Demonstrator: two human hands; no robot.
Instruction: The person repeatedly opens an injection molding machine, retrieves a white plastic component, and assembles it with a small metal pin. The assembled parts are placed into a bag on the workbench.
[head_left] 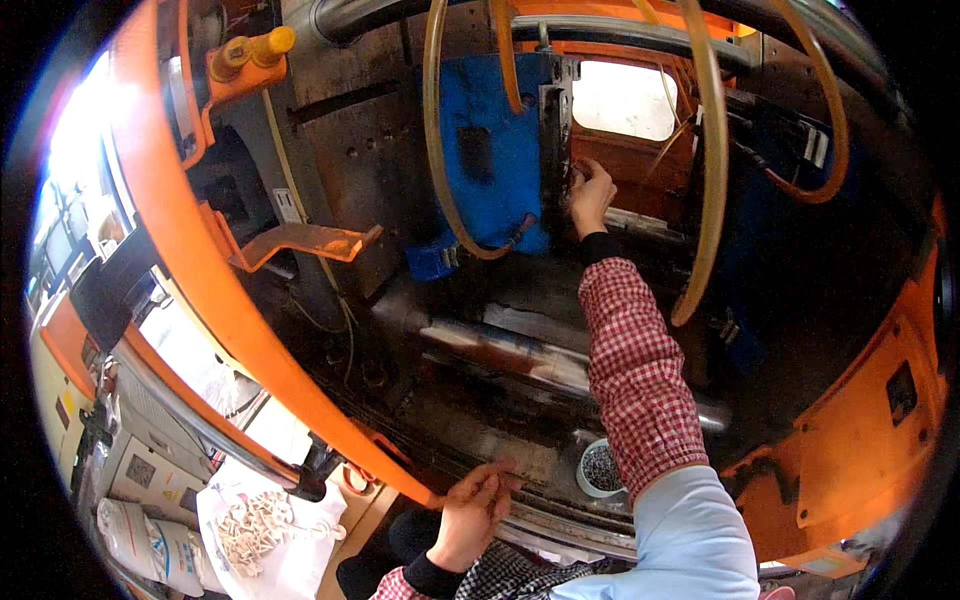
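My right hand [592, 195] reaches far into a machine, its fingers bent together at the dark metal face [556, 130] beside a blue block [480, 135]. Whatever its fingertips grip is hidden against that dark face. Low in the middle, my left hand [470, 517] is held near the machine's front edge, thumb and fingers pinched together; anything between them is too small to name. Beneath my right forearm, a light-coloured round bowl [588, 482] holds many small dark pieces.
Clear yellowish hoses [708, 150] hang in loops around my right arm. A shiny round bar [520, 355] crosses below. An orange frame [215, 270] and bracket [300, 240] stand left, an orange panel [870, 420] right. A white bag [315, 540] with pale pieces lies lower left.
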